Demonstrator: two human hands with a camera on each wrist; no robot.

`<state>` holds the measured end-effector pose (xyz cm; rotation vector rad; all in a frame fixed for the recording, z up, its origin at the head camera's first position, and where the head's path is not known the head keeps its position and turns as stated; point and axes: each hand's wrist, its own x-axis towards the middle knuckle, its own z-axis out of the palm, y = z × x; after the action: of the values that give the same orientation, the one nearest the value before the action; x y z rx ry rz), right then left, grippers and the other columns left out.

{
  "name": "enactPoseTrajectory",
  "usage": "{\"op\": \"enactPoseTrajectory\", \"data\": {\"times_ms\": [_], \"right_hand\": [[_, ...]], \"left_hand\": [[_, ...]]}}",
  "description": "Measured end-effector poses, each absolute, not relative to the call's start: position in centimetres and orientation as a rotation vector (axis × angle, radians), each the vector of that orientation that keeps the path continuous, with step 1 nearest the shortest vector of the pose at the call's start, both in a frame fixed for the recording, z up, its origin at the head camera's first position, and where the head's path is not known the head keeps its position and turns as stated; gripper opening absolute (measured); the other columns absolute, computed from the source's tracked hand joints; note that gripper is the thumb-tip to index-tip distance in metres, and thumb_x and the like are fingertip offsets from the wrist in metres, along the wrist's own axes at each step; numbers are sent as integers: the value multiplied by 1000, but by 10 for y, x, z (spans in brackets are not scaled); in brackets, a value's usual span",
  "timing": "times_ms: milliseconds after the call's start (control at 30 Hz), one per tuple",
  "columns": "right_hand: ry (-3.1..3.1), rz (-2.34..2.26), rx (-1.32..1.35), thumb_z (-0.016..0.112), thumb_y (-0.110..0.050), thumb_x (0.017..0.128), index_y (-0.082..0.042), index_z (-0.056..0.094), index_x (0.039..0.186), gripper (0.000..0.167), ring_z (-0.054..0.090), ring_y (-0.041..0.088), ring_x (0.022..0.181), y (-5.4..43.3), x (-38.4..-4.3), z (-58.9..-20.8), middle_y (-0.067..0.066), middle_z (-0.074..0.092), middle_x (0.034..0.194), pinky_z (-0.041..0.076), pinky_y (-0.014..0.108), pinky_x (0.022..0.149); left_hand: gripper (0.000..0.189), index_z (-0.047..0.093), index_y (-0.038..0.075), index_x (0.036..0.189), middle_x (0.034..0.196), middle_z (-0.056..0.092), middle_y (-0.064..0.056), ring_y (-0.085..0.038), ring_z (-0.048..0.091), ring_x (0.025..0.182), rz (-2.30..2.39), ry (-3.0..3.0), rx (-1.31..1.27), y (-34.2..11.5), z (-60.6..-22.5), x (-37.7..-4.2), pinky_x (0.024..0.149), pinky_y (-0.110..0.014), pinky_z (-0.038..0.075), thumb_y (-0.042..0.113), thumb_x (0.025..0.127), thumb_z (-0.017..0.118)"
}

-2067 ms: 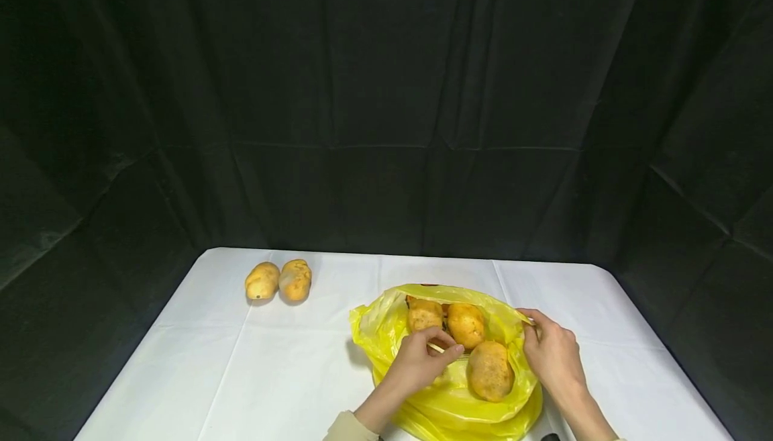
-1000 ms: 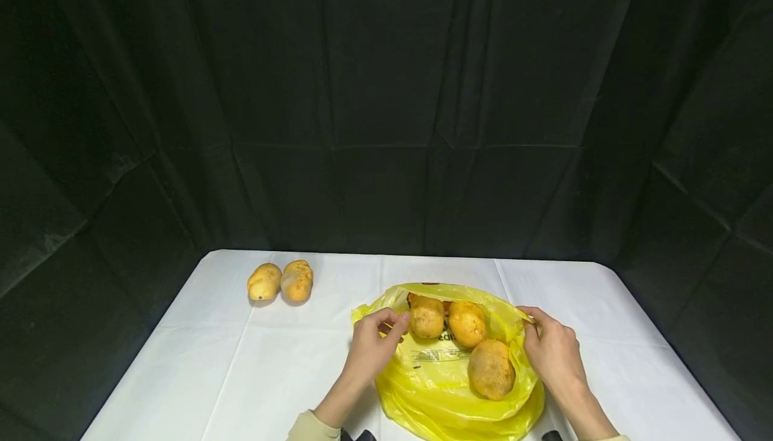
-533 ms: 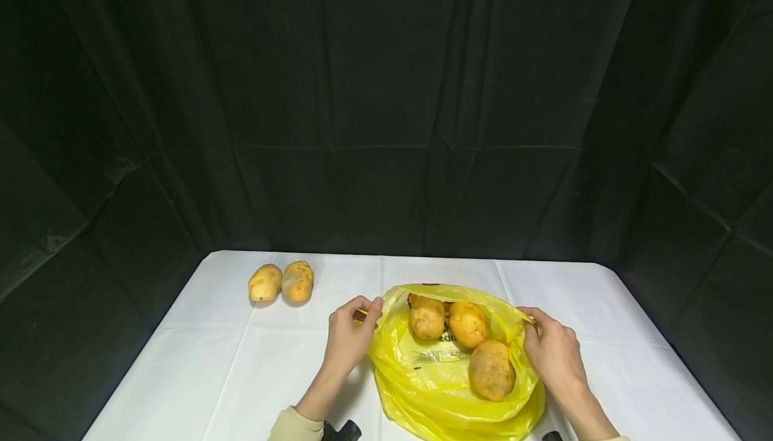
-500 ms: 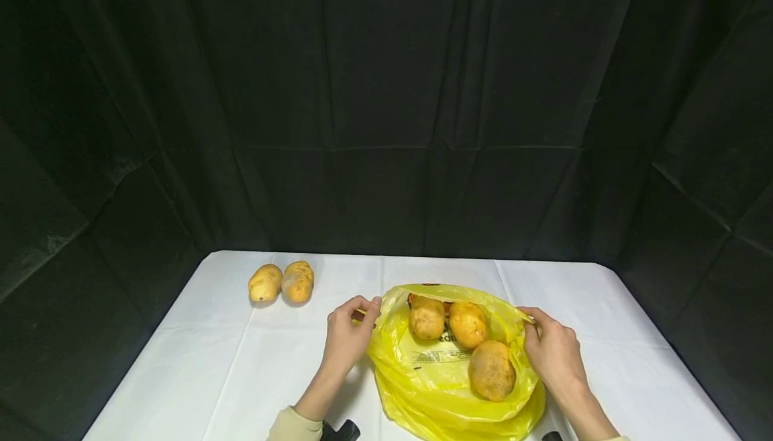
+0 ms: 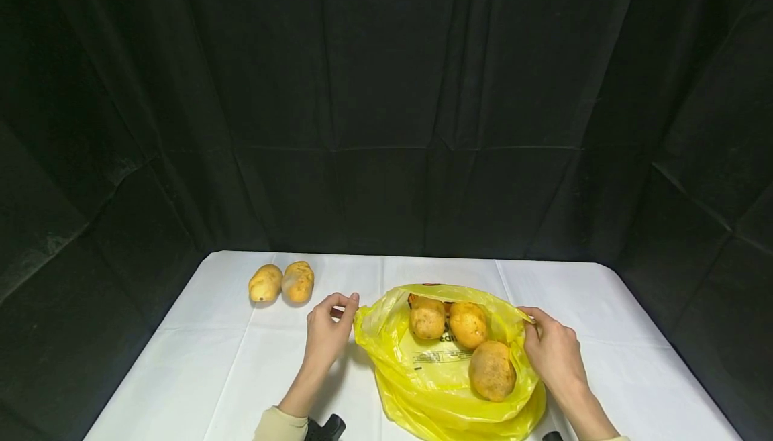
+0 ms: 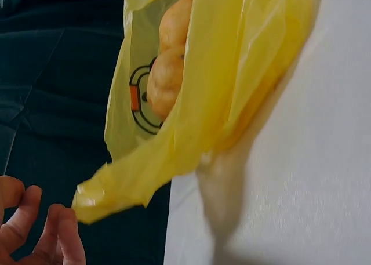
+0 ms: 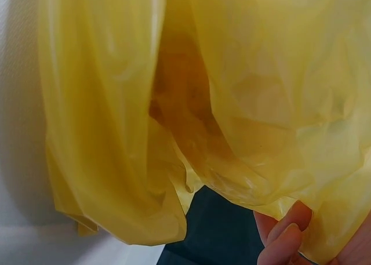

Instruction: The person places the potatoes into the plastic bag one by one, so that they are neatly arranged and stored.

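A yellow plastic bag (image 5: 459, 414) lies on the table with its mouth wide. Inside it are three potatoes: one (image 5: 427, 317) at the back left, a second (image 5: 468, 325) beside it, and a larger one (image 5: 492, 370) at the front right. My right hand (image 5: 554, 354) pinches the bag's rim on its right side; the right wrist view shows its fingertips (image 7: 293, 224) on the plastic. Just left of the bag's left corner, my left hand (image 5: 329, 333) has loosely bent fingers holding nothing. In the left wrist view, its fingertips (image 6: 66, 218) sit right beside that corner.
Two more potatoes, one (image 5: 265, 284) next to the other (image 5: 298, 282), lie at the back left of the white-covered table (image 5: 181, 374). Black cloth (image 5: 386, 125) hangs behind and along both sides.
My left hand has moved from over the bag's opening out to the left, past its left corner, which now shows uncovered. The right hand keeps its grip on the rim; the potatoes stay put.
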<state>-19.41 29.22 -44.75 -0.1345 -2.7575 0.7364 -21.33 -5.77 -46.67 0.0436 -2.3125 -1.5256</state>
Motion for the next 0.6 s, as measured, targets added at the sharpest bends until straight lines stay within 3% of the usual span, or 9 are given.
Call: {"op": "enactPoseTrajectory", "data": {"times_ms": [300,467,600], "right_hand": [[-2774,741,-151,53,-3,94,-1,67,119,28,53,23,66,292,-194,-448,21,69,96,43,37,60],[-2782,741,-155,54,-2,94,0,66,119,28,56,24,70,293,-194,-447,24,68,100,46,40,62],[-2785,735,-159,53,-3,94,0,65,120,28,58,26,73,292,-194,-447,26,67,105,47,43,65]], "left_hand": [[27,70,9,76,75,69,-3,-15,61,63,-1543,-2305,107,-75,-478,-217,56,-26,47,28,95,66],[26,70,6,78,72,68,-6,-14,61,61,-1518,-2326,154,-84,-480,-217,58,-29,48,26,95,66],[24,70,7,82,79,69,-8,-16,65,67,-1511,-2373,245,-91,-481,-217,63,-33,50,27,95,65]]}}
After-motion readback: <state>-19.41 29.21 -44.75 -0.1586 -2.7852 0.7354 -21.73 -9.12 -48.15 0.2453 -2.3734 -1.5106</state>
